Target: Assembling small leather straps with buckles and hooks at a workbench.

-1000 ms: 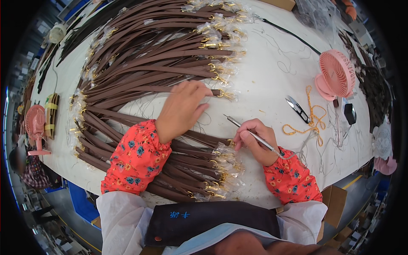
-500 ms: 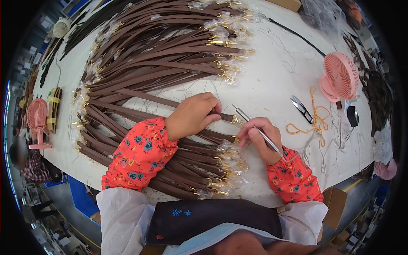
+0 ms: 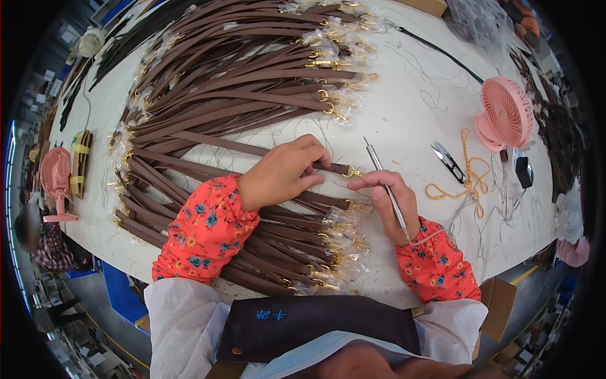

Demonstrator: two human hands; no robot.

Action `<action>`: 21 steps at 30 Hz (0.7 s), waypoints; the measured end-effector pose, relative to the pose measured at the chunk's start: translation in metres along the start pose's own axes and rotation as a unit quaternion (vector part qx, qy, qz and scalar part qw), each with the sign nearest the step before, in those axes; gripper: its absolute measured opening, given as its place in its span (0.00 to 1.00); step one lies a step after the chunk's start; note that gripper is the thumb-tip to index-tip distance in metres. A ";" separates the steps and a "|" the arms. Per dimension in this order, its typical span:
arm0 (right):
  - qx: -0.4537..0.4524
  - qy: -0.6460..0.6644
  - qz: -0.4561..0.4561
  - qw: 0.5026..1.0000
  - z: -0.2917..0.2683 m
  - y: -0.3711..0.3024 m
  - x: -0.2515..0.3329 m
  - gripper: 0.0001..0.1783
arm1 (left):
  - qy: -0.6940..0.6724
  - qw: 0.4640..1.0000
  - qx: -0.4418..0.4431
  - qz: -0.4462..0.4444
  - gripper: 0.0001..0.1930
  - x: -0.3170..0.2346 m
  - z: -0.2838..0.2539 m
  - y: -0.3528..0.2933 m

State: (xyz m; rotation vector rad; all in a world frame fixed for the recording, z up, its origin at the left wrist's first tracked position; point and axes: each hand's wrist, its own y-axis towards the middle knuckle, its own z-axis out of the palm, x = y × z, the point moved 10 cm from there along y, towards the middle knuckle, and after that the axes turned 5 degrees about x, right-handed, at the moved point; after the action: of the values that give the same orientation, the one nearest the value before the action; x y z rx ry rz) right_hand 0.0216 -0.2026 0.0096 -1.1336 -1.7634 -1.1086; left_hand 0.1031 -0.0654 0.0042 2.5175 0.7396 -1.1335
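Observation:
Many flat brown straps (image 3: pixel 246 96) with gold metal hooks lie in rows across the white table. My left hand (image 3: pixel 284 169) is closed around one brown strap (image 3: pixel 333 167) near its right end, its curled fingers partly hiding it. At that end is a gold clasp (image 3: pixel 353 172) with a bit of clear wrap. In my right hand (image 3: pixel 396 205) is a slim silver pen-shaped tool (image 3: pixel 382 169) with a fine tip, held pointing up and away from the strap; a thin grey cord trails from its back. My right forefinger reaches out close by the gold clasp.
Right of my hands lie thread snips (image 3: pixel 448 162) and a yellow cord (image 3: pixel 478 174). Beyond them stands a pink fan (image 3: pixel 506 112), with a small black object (image 3: pixel 524 172) near it. Another pink fan (image 3: pixel 55 180) stands at the table's left edge. Loose threads litter the tabletop.
The tool's tip has swung up and right, away from the strap's end. My right forefinger has stretched out toward the clasp. My left hand has shifted slightly left.

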 end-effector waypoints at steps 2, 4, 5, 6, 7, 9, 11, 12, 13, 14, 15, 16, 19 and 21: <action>0.000 -0.001 0.001 1.000 0.000 0.000 0.000 0.11 | -0.004 1.000 0.013 0.006 0.13 -0.003 -0.004 -0.002; 0.003 0.020 0.011 1.000 0.002 0.000 -0.002 0.10 | 0.009 0.999 0.036 -0.003 0.13 -0.005 -0.009 -0.005; 0.003 0.021 0.010 1.000 0.002 0.001 -0.003 0.10 | 0.023 0.998 0.058 -0.011 0.13 -0.006 -0.010 -0.007; 0.017 0.000 -0.012 1.000 0.004 0.001 0.001 0.09 | 0.024 0.998 0.058 -0.013 0.13 -0.006 -0.015 -0.010; 0.031 -0.023 -0.035 0.999 0.008 0.002 0.005 0.09 | 0.039 0.995 0.085 0.022 0.12 -0.013 -0.013 -0.013; 0.057 -0.038 -0.033 0.997 0.015 0.002 0.007 0.10 | 0.054 0.991 0.111 0.054 0.12 -0.018 -0.013 -0.023; 0.082 -0.048 -0.031 0.995 0.022 0.004 0.006 0.12 | 0.100 0.986 0.131 0.023 0.11 -0.013 -0.008 -0.035; 0.082 -0.055 -0.054 0.994 0.024 0.005 0.009 0.13 | 0.109 0.987 0.112 0.020 0.10 -0.011 -0.009 -0.039; 0.081 -0.064 -0.076 0.992 0.025 0.005 0.013 0.15 | 0.110 0.988 0.111 0.019 0.10 -0.012 -0.006 -0.044; 0.082 -0.064 -0.077 0.992 0.027 0.005 0.013 0.15 | 0.180 0.981 0.064 0.045 0.08 -0.020 -0.012 -0.047; 0.066 -0.102 -0.088 0.989 0.025 0.004 0.014 0.16 | 0.248 0.966 0.016 0.071 0.07 -0.030 -0.016 -0.053; 0.049 -0.139 -0.099 0.984 0.023 0.004 0.015 0.17 | 0.249 0.966 0.016 0.070 0.07 -0.030 -0.014 -0.057; 0.040 -0.160 -0.096 0.982 0.022 0.005 0.017 0.17 | 0.296 0.947 -0.031 0.121 0.10 -0.039 -0.011 -0.075; 0.041 -0.169 -0.100 0.980 0.022 0.005 0.018 0.17 | 0.154 0.983 -0.048 0.085 0.10 -0.023 -0.012 -0.083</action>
State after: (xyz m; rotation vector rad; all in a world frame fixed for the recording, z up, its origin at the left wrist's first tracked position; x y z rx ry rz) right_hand 0.0176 -0.1756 0.0192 -1.1662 -2.2058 -0.9905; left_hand 0.0510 0.0006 0.0258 2.6428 0.6179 -0.6448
